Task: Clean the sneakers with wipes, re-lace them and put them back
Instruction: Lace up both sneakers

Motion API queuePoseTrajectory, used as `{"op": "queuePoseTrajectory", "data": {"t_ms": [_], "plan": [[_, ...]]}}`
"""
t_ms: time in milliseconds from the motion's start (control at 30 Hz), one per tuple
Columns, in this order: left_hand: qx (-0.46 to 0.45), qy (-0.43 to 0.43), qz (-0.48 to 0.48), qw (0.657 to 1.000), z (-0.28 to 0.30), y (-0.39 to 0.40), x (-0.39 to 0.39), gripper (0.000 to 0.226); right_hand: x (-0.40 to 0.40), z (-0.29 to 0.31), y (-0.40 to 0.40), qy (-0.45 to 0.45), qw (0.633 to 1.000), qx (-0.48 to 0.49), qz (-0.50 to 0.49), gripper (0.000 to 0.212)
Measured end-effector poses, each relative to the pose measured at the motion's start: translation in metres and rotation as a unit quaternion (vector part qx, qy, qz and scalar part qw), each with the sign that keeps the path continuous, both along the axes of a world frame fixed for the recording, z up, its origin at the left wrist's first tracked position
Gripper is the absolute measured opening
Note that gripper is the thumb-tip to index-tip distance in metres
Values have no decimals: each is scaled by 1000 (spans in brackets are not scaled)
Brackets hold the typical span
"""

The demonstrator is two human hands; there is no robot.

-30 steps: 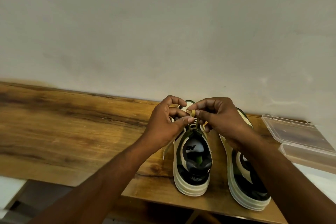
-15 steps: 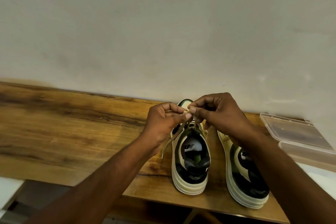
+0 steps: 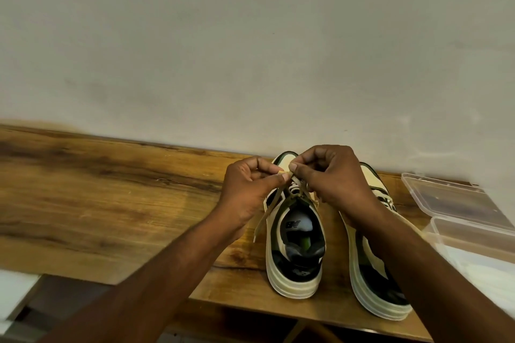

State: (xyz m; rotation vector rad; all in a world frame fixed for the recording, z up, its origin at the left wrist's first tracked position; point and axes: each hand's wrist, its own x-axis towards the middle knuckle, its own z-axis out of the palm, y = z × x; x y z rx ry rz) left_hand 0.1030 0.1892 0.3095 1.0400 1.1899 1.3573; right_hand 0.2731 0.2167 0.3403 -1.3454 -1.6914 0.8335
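- Against the pale wall (image 3: 250,36): a wooden tabletop (image 3: 97,203), brown and grained, carrying everything below.
- Clear plastic box (image 3: 471,220), lid hinged open, at the right edge of the tabletop, just beside the sneakers. Contents not readable.
- Right sneaker (image 3: 373,267): cream sole, dark and cream upper, heel toward the viewer, toe toward the wall. Largely hidden by the right forearm; laces seen near its tongue.
- Left sneaker (image 3: 295,253): same colours, same heading, close beside its partner. Laces crossed through the eyelets as far as can be seen.
- Left hand (image 3: 248,192): grip closed on the lace, thumb and forefinger pinching it above the tongue.
- Right hand (image 3: 331,181): grip likewise pinched on the lace, fingertips meeting those of the left hand.
- Lace (image 3: 269,209): tan, flat; one loose length trails from the pinch down the left side of the left sneaker to the tabletop.
- Step in hand, by judgement: tying off the left sneaker, late in the re-lacing.
- Next move calls for: holding the loops taut while pulling the knot snug, without dragging the sneaker.
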Motion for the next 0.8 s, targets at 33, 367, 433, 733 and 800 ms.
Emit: {"op": "queuePoseTrajectory", "data": {"t_ms": [33, 367, 433, 733, 800], "plan": [[-1, 3, 9, 1000, 0, 0, 0, 14, 1, 3, 0, -15, 1000, 3, 26, 2], [-6, 43, 13, 999, 0, -1, 2, 12, 4, 8, 1, -265, 958, 72, 87, 16], [-6, 58, 7, 998, -1, 0, 2, 12, 4, 9, 1, -298, 948, 71, 86, 14], [53, 160, -45, 985, -6, 6, -4, 8, 8, 14, 3, -341, 930, 1, 138, 13], [56, 159, -51, 984, -7, 7, -4, 9, 9, 15, 5, -288, 945, -42, 151, 15]]}}
